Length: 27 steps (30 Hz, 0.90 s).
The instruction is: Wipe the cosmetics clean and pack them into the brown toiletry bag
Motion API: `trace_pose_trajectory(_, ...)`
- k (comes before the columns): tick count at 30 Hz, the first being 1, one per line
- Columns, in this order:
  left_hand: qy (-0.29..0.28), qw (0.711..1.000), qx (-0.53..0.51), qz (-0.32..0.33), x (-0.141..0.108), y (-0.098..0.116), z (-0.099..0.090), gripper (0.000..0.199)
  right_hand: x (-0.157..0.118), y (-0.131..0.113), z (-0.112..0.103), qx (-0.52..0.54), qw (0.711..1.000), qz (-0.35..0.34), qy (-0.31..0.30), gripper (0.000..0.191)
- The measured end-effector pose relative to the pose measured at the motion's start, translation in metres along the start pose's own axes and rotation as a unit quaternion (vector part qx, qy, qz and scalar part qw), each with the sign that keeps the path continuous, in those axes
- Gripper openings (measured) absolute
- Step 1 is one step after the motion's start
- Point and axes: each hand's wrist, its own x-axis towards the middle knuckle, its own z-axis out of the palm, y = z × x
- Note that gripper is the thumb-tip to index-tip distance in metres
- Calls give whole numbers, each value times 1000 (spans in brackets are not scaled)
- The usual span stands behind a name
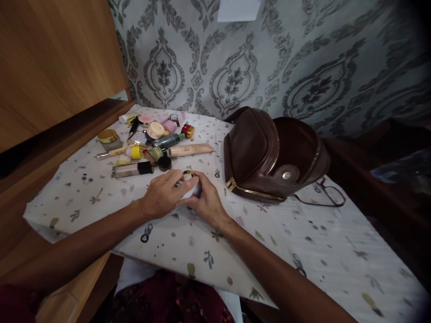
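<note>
Near the middle of the table, a small white container with a gold edge at its top is held between both hands. My left hand is closed against its left side, the fingers curled over it. From the right, my right hand wraps round the same container, thumb and fingers closed on it. Much of the container is hidden by the fingers, so its exact kind does not show. Just beyond my left hand lie a dark round cap and a bottle of beige liquid with a black cap.
Several cosmetics lie farther back, among them a beige tube, a gold-lidded jar and a red-and-gold jar. An unzipped brown leather bag stands at the right, with eyeglasses beside it. The patterned tablecloth meets a wallpapered wall.
</note>
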Motion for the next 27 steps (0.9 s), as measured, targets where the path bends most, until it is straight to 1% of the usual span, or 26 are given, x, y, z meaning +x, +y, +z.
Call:
trace_pose_trajectory(2, -5, 1000, -20, -3, -1, 0, 1, 44, -1, 0, 1, -2, 1000, -9, -2, 57)
trace_pose_trajectory(3, -11, 999, -32, -17, -1, 0, 1, 43, -1, -1, 1, -6, 1000, -10, -3, 56)
trace_pose_trajectory(5, -24, 996, -63, -60, 0, 1, 1, 38, -2, -3, 1, -22, 1000, -16, -13, 53)
trace_pose_trajectory(7, -35, 986, -123, -105, 2, -1, 0, 34, -2, -5, 1, -44, 998, -25, -27, 52)
trace_pose_trajectory(9, -45, 963, -213, -156, 5, -5, 0, 32, -2, -6, 1, -57, 997, -36, -38, 56)
trace_pose_trajectory(11, -49, 928, -291, -229, 7, -13, 0, 33, -2, -6, 1, -57, 996, -42, -48, 62)
trace_pose_trajectory(12, -43, 909, -312, -273, 8, -17, 0, 34, -2, -6, 1, -54, 996, -46, -56, 64)
trace_pose_trajectory(14, -10, 880, -323, -350, 9, -24, 1, 35, -2, -5, 0, -45, 994, -61, -76, 66)
trace_pose_trajectory(16, 32, 860, -321, -395, 9, -29, 2, 33, -3, -5, 0, -35, 991, -84, -95, 68)
trace_pose_trajectory(18, 58, 852, -321, -409, 8, -28, 3, 29, -3, -7, 0, -30, 988, -106, -112, 69)
trace_pose_trajectory(20, 53, 854, -326, -401, 8, -23, 4, 25, -4, -8, 0, -31, 985, -115, -128, 69)
trace_pose_trajectory(22, 22, 858, -342, -383, 8, -17, 5, 25, -4, -10, 0, -33, 984, -108, -137, 69)
trace_pose_trajectory(24, -14, 854, -372, -363, 8, -11, 5, 28, -4, -11, 0, -31, 987, -88, -131, 67)
trace_pose_trajectory(27, -44, 845, -418, -330, 5, -8, 4, 34, -3, -11, 0, -14, 995, -38, -91, 58)
